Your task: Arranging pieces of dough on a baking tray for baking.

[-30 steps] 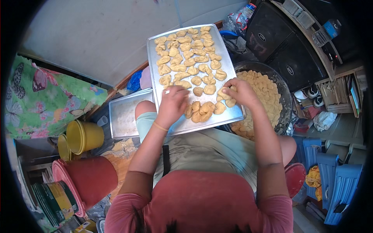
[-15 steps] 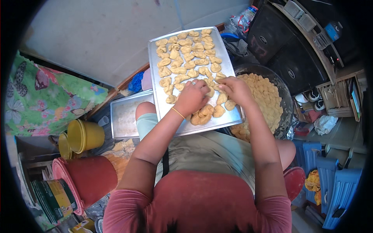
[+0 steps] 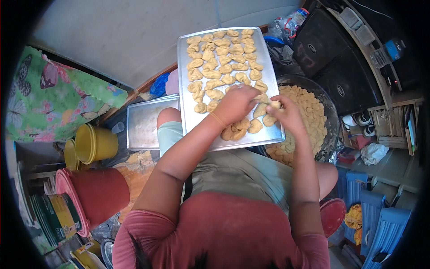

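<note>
A silver baking tray rests across my lap, covered with rows of small twisted pieces of tan dough. My right hand is over the tray's right side, its thumb and fingers pinching a piece of dough. Low over the middle right of the tray is my left hand, fingers curled together and pointing right; whatever lies under them is hidden. A larger folded lump of dough sits near the tray's front edge, below my left wrist. A rubber band circles that wrist.
To the right of the tray, a big dark round basin holds many flattened dough pieces. Another metal tray lies at left, near yellow buckets and a red bucket. Black speakers stand at the far right.
My right hand has drawn back slightly to the right and lifted a piece of dough. My left hand has shifted a little to the right over the tray. The view has also shifted slightly.
</note>
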Tool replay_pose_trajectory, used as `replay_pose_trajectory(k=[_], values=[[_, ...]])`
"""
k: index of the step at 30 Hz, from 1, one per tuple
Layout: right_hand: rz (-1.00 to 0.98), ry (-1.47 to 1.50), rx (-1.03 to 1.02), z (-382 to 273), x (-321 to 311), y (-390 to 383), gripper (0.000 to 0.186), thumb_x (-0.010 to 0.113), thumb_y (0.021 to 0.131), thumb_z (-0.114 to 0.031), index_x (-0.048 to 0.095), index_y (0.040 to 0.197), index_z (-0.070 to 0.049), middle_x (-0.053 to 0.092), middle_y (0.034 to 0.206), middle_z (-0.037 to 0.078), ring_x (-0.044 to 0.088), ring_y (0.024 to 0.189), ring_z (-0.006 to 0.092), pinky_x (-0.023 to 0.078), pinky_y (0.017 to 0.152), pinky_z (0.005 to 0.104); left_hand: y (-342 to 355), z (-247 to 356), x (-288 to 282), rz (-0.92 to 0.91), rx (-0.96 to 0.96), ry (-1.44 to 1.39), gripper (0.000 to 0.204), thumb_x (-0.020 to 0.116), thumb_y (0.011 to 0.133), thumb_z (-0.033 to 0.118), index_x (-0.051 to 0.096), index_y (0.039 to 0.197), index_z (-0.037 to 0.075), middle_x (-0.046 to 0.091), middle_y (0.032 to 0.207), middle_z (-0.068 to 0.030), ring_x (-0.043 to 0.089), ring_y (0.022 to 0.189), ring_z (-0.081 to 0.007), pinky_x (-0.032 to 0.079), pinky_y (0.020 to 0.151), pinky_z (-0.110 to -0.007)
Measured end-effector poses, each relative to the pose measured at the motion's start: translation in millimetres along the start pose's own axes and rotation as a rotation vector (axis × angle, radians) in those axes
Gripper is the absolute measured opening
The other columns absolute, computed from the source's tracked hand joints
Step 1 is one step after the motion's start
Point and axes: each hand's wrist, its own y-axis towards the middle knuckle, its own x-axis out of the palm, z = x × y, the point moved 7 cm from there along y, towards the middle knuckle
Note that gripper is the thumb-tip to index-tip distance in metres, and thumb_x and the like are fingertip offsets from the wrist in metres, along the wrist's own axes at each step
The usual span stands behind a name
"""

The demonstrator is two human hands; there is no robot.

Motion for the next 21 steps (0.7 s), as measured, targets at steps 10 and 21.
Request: replay_pose_trajectory(k=[10,21], values=[[0.168,-0.339,-0.378,-5.4,31.9,-41.2,0.033,0.066,0.071,-0.010,0.061,0.104,-0.007,0.057,0.107,0.014,0.051,0.106,0.0351,0.041,0.091,0.0431,-125.2,-3.6,-54.3,-0.169,-0.314,0.028,0.018,0.068,0.079,0.010,0.061,0.095,0.003,0.057,0.112,-0.0141,0.057,0.101,-0.0344,0.048,0.084,-0.041],[0.021,-0.493,-0.539,-79.8,107.2,-54.8,0.050,0.073,0.074,-0.033,0.063,0.118,-0.013,0.058,0.113,0.007,0.050,0.106,0.0274,0.036,0.094,0.0413,-139.8,-11.1,-74.0,-0.077,-0.287,0.200,0.018,0.068,0.078,0.016,0.062,0.093,0.007,0.062,0.112,-0.0082,0.055,0.103,-0.0294,0.040,0.088,-0.042]])
